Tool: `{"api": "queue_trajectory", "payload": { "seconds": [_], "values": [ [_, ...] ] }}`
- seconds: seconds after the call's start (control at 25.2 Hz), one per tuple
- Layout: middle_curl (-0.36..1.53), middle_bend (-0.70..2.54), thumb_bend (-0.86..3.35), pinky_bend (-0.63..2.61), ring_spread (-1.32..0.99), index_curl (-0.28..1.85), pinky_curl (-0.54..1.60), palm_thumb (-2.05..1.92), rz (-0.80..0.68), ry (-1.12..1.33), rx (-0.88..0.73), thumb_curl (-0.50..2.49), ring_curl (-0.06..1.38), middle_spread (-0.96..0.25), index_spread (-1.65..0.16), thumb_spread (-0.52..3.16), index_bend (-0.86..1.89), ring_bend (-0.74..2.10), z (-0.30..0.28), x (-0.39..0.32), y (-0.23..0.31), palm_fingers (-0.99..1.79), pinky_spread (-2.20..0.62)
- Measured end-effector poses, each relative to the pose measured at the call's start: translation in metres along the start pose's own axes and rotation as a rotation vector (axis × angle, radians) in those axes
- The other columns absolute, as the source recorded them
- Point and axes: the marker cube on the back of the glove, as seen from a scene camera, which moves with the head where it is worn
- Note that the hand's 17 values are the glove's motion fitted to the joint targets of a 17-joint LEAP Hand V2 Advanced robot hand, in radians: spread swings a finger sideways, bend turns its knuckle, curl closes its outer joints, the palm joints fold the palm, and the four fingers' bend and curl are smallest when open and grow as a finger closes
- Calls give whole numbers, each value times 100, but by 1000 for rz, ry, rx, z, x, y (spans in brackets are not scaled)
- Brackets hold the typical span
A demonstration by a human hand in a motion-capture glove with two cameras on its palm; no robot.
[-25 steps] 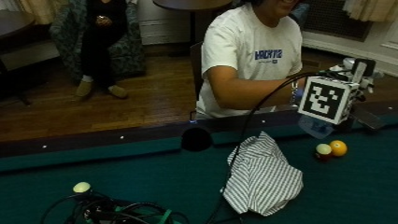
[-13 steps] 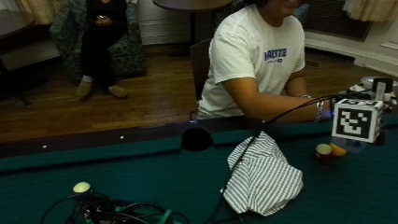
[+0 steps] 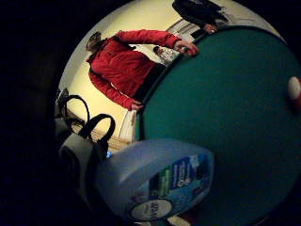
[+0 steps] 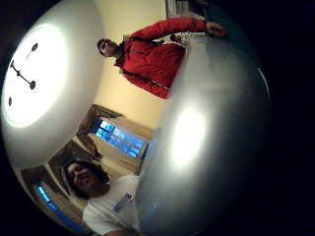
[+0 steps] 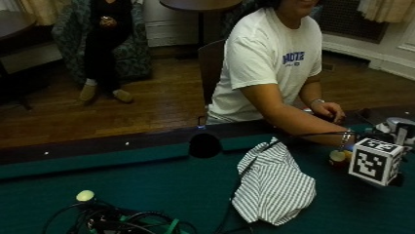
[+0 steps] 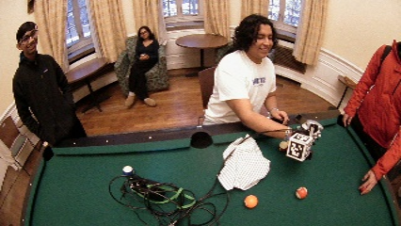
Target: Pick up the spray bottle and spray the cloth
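Observation:
A striped cloth [image 5: 275, 187] [image 6: 244, 165] lies crumpled on the green table [image 5: 162, 180]. Right of it, low over the felt, is my gloved right hand [image 5: 355, 142] [image 6: 289, 136], mostly hidden behind its marker cube. It grips the spray bottle, whose white spray head [image 5: 397, 125] [image 6: 311, 126] shows above the cube. The bottle's pale blue labelled body [image 3: 155, 183] fills the little finger side palm view, and its grey side [image 4: 206, 142] fills the thumb side view. The nozzle's direction is hidden.
Two balls [image 5: 337, 156] sit by the hand. An orange ball [image 6: 251, 201] and a red ball [image 6: 301, 192] lie nearer the front. A cable tangle [image 5: 123, 222] with a white ball [image 5: 84, 195] is at front left. The person's bare left hand [image 5: 327, 109] rests on the far rail beside a pocket [image 5: 205, 145]. A bystander's hand [image 6: 366, 181] touches the right side.
My hand with the bottle has come down and to the right, from chest height to just above the felt beside the two balls. The cloth has not moved.

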Motion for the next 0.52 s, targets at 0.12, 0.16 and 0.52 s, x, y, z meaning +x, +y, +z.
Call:
{"api": "queue_trajectory", "payload": {
  "seconds": [0.12,0.16,0.52],
  "values": [
    [57,70,-3,52,-21,64,43,92,14,-8,3,85,49,-21,-27,38,35,81,7,12,0,139,-29],
    [57,70,-3,51,-21,64,43,92,15,-14,7,85,49,-21,-27,38,35,81,8,14,0,139,-29],
    [57,69,-3,51,-21,64,43,93,9,-40,12,86,49,-21,-27,36,36,80,20,21,-22,139,-29]
  ]
}}
